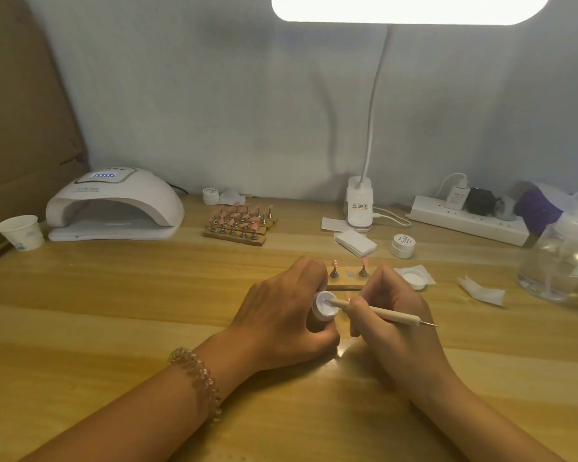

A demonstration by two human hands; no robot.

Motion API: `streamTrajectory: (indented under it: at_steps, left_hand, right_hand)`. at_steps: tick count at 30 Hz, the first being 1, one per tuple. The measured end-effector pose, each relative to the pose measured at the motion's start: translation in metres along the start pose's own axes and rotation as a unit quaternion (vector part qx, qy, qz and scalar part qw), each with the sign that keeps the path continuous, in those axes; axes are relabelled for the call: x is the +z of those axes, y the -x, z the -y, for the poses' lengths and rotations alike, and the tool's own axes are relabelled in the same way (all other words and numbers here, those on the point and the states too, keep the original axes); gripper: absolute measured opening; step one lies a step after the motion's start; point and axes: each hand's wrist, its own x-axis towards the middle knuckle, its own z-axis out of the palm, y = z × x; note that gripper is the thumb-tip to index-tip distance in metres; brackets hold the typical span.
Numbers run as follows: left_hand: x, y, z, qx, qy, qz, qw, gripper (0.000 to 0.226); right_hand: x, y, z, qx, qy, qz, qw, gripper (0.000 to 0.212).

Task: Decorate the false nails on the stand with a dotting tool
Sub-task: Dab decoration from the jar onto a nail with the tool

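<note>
Fingers (355, 320) around dotting tool (397, 316), crosswise, left-pointing.

Single head-worn wide-angle view, facing forward and down over table (114, 311) to wall (214, 95); left hand (281, 315), right hand (394, 315) close below.

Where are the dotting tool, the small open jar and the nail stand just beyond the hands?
dotting tool (397, 315), head view, on its wooden handle.
small open jar (323, 300), head view, on its white inside.
nail stand (347, 282), head view, on its bare wooden base.
</note>
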Motion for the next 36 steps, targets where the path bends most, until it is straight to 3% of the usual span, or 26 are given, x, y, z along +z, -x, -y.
streamTrajectory:
  at_steps: [24,29,34,36]
  left_hand:
    - [-0.0015,-0.0012,0.0000,0.004,0.004,0.002,1.000,0.040]
    - [-0.0012,-0.0011,0.0005,-0.001,0.004,-0.001,1.000,0.038]
    - [-0.0004,-0.0012,0.0012,-0.011,0.008,-0.013,1.000,0.037]
    - [0.0000,-0.0008,0.0018,-0.014,0.010,-0.014,1.000,0.040]
  right_hand:
    - [-0.0007,-0.0017,-0.0047,-0.010,0.020,-0.004,1.000,0.020]
    - [-0.0032,-0.0015,0.0009,-0.018,-0.009,-0.040,0.999,0.020]
    - [-0.0037,-0.0012,0.0013,-0.017,-0.037,-0.028,0.999,0.029]
    - [-0.0045,-0.0021,-0.0011,0.000,-0.071,-0.024,0.997,0.023]
